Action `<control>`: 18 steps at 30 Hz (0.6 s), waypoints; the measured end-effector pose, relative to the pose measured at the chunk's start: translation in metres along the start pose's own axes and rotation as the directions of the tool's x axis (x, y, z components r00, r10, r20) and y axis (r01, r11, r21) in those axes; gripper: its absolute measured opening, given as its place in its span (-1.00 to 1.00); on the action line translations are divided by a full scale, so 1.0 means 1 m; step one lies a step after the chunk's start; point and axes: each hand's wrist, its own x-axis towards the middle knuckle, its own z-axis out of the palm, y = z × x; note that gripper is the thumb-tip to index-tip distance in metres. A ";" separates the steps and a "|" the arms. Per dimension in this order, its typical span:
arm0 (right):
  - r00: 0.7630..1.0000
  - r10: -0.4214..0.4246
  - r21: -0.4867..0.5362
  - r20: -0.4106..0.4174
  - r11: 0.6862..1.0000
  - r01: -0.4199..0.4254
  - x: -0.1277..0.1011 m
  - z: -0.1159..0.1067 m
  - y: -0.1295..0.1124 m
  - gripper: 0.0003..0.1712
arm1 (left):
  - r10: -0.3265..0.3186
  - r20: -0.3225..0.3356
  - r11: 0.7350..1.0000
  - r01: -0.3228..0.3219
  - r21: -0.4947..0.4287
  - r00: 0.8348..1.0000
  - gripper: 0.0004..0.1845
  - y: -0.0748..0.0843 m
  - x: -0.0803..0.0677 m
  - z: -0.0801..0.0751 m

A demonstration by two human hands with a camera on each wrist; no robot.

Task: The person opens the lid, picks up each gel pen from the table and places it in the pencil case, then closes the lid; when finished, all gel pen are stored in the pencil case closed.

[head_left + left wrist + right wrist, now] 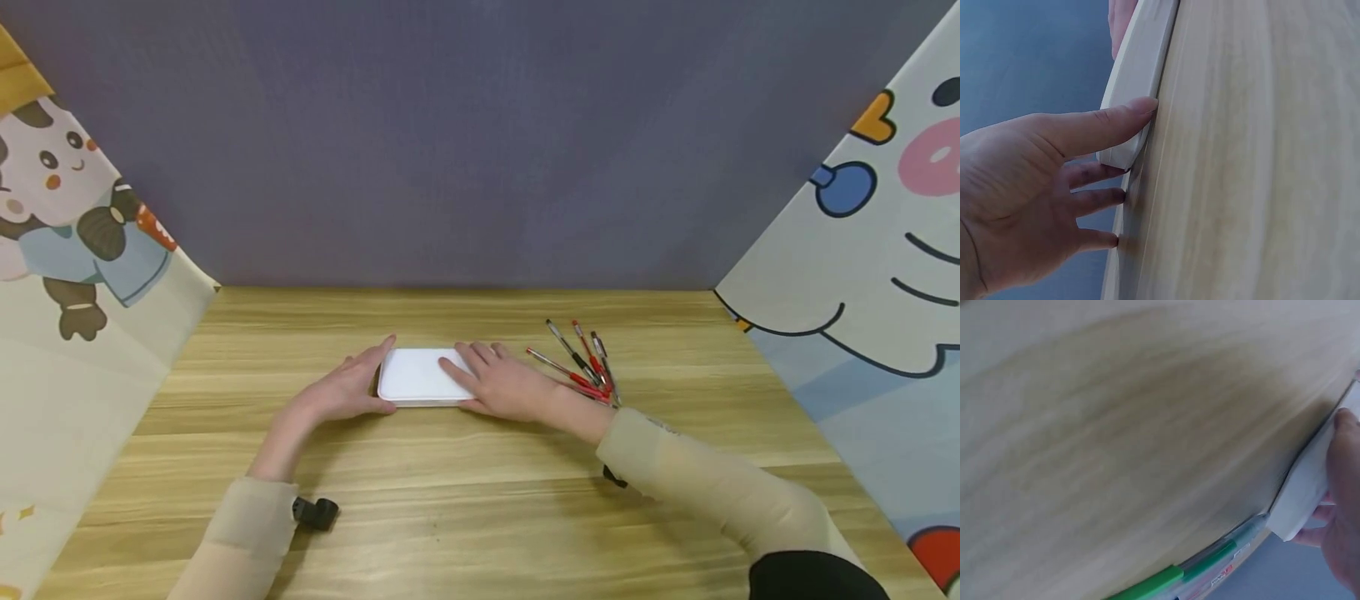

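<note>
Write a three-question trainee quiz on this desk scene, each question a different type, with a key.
1. True or false: the pens lie on the left hand's side of the white box.
2. Which hand lays its fingers over the box's top? A. left B. right C. neither
3. Fill in: the box lies flat on the wooden ____.

Key:
1. False; they lie beyond the right hand.
2. B; the left hand only touches the box's end and front edge.
3. table
</note>
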 end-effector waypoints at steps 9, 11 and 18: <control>0.998 -0.037 -0.058 -0.044 0.998 0.034 0.002 0.003 0.000 -0.21 | 0.000 -0.037 1.000 0.001 0.026 0.999 0.18 0.001 0.001 0.002; 0.998 -0.041 -0.070 -0.046 0.997 0.038 0.003 0.004 0.000 -0.21 | -0.002 -0.047 0.999 0.004 0.038 0.999 0.20 0.002 0.001 0.002; 0.996 -0.058 -0.109 -0.068 0.993 0.050 0.003 0.005 0.001 -0.22 | -0.022 -0.071 0.996 0.028 0.081 0.997 0.21 0.002 0.002 0.003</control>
